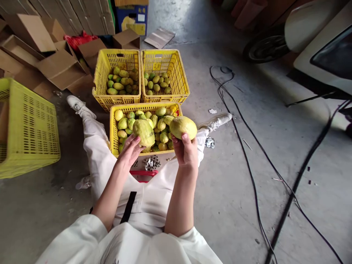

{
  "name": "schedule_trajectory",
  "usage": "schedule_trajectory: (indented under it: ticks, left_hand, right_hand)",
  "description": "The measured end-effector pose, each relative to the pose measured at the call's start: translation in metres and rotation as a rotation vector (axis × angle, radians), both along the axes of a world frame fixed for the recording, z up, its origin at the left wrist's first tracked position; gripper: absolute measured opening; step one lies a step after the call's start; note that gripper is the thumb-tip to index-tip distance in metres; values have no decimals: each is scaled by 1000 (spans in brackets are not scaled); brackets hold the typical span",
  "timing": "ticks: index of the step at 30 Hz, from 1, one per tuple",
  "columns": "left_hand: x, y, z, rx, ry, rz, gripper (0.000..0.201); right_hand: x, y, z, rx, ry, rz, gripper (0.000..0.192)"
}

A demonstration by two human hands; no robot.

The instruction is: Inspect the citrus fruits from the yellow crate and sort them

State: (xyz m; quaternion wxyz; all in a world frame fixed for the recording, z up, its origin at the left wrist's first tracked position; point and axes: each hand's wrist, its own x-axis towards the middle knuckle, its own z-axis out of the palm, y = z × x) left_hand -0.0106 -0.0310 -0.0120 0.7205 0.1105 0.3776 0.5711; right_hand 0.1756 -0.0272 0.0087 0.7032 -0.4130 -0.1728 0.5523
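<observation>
The left hand (131, 149) curls its fingers around the underside of a large yellow-green mango (144, 132), holding it above the near crate (112, 128). The right hand (186, 150) grips a second mango (183, 127) from below, fingers closed on it, thumb on the near face; this fruit hangs over the crate's right rim. The two mangoes are near each other but not touching.

The near crate, yellow and slotted, sits on the concrete floor between the person's outstretched legs, filled nearly to its edge with smaller green and yellow fruit. Just behind it two more yellow crates stand side by side, walls touching: the left back crate (102, 77) about half full, the right back crate (181, 79) with a thinner layer. A fourth yellow crate (30, 128) stands at the far left, well apart from the hands, leaving a strip of bare floor beside the left leg.

To the right the floor is open up to the black cables (249, 161) that run across it. Flattened cardboard boxes (55, 66) crowd the upper left, behind the crates
</observation>
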Motion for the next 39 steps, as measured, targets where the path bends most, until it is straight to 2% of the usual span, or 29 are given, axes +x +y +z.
schedule_trajectory:
  ticks: [5, 7, 11, 14, 18, 24, 28, 32, 35, 39]
  left_hand:
    - [4, 0, 4, 35, 38, 6, 68]
    - [5, 0, 5, 35, 32, 3, 73]
    - [4, 0, 5, 21, 17, 16, 73]
    - [3, 1, 2, 16, 8, 23, 70]
    - [1, 3, 1, 12, 5, 28, 63]
    - [4, 2, 7, -41, 4, 27, 55]
    - [6, 2, 8, -91, -9, 65, 49]
    - [6, 4, 9, -153, -44, 103, 46]
    - [3, 5, 10, -183, -70, 93, 41]
    - [0, 6, 10, -245, -101, 79, 31]
  right_hand:
    - [12, 0, 1, 28, -40, -41, 57]
    - [14, 4, -4, 15, 7, -53, 51]
    - [13, 6, -3, 17, 118, 16, 45]
    - [12, 3, 6, 55, 175, 50, 41]
    - [5, 1, 11, 51, 231, 134, 47]
    - [-7, 10, -4, -144, 309, 137, 45]
    - [-6, 11, -8, -114, 307, 211, 41]
    - [-4, 11, -8, -76, 444, 234, 44]
    - [-4, 12, -11, -88, 526, 247, 42]
    - [-2, 12, -17, -112, 500, 265, 44]
